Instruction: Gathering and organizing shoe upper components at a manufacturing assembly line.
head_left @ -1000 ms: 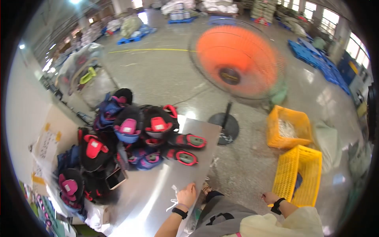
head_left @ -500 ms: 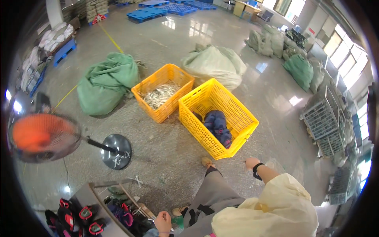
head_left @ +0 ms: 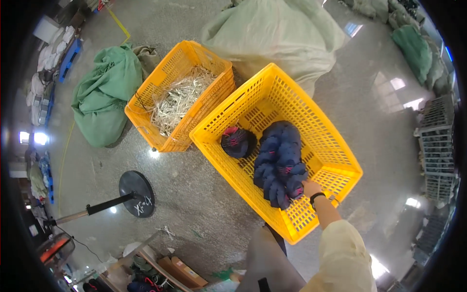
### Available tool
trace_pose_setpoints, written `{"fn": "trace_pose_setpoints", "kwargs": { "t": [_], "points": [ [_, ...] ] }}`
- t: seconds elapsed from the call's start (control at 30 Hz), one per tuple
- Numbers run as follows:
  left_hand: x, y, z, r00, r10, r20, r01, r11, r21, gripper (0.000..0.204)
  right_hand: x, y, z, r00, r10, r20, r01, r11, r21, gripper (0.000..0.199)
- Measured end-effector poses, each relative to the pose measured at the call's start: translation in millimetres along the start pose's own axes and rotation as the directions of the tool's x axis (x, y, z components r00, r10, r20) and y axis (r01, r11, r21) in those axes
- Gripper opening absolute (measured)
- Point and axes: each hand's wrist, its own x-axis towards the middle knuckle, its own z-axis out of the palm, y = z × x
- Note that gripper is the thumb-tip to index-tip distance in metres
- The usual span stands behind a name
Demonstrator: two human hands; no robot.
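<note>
Reaching down into the near yellow crate [head_left: 335, 146], my right hand [head_left: 310, 187] sits at the near right end of a stacked row of dark blue caps [head_left: 279, 163] with pink trim. The row's long axis runs from my hand away toward the far left of the crate, so the stack lies straight ahead of the fingers, and they appear to touch its nearest cap. I cannot tell whether the fingers are closed round a cap or only resting on it; they are tucked against the dark fabric and too small to read. The arm comes in from the lower right, sleeve in pale yellow, a dark watch band [head_left: 317, 196] at the wrist, forearm stretched nearly straight and angled down over the crate's near rim. A single loose cap [head_left: 237, 142] lies just left of the row, apart from the hand. My left hand is not visible, so the right is the only one near the caps. The second crate [head_left: 165, 141], further left and holding pale strips, stands beside the first, well away from the hand.
</note>
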Motion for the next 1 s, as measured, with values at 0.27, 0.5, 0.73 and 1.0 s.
{"fn": "trace_pose_setpoints", "kwargs": {
  "t": [0.27,0.5,0.73,1.0],
  "points": [
    [79.8,-26.6,-12.7,0.957,-0.238,0.167,0.289,0.734,-0.614,0.030,96.2,2.6,75.2,0.993,0.020,-0.117,-0.014,0.998,0.054,0.055],
    [106.3,-11.4,-75.0,0.877,-0.375,0.300,0.354,0.084,-0.931,0.027,3.6,-9.3,85.8,0.999,-0.041,0.036,0.044,0.996,-0.082,0.027],
    [44.7,51.5,-86.7,0.826,-0.355,0.438,0.397,-0.187,-0.899,0.034,-196.5,-46.2,-208.7,0.821,-0.259,-0.508,0.399,0.898,0.187,0.029],
    [72.6,99.8,-101.8,0.816,-0.558,0.150,0.098,-0.122,-0.988,0.054,-502.2,-201.9,-364.6,0.310,-0.778,-0.547,0.799,0.524,-0.293,0.031]
  ]
}}
